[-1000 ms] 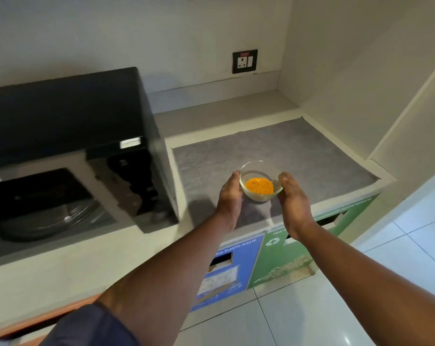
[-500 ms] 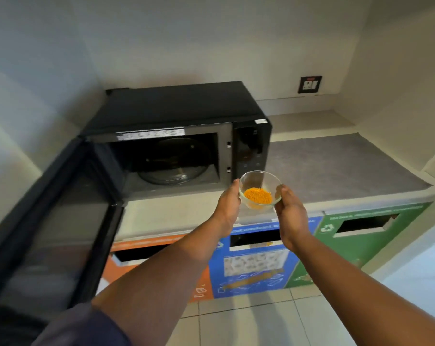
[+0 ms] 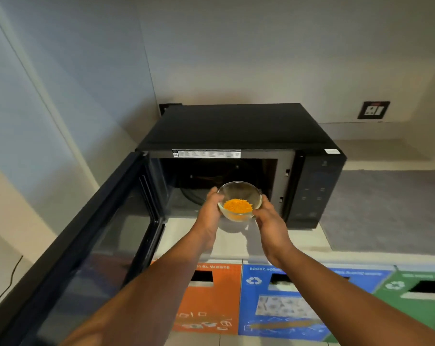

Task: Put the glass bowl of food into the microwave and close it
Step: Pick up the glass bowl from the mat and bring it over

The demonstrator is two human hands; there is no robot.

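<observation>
A small clear glass bowl with orange food in its bottom hangs in the air just in front of the microwave's opening. My left hand grips its left side and my right hand grips its right side. The black microwave stands on the counter, and its door is swung wide open to the left. Inside the dark cavity I can see part of the glass turntable behind the bowl.
A grey mat covers the counter to the right of the microwave. Below the counter's edge are orange, blue and green waste bin fronts with slots. A wall socket is at the back right.
My view has swung left from the grey mat to the microwave. Both hands have carried the bowl left with it, from over the mat to the front of the open cavity.
</observation>
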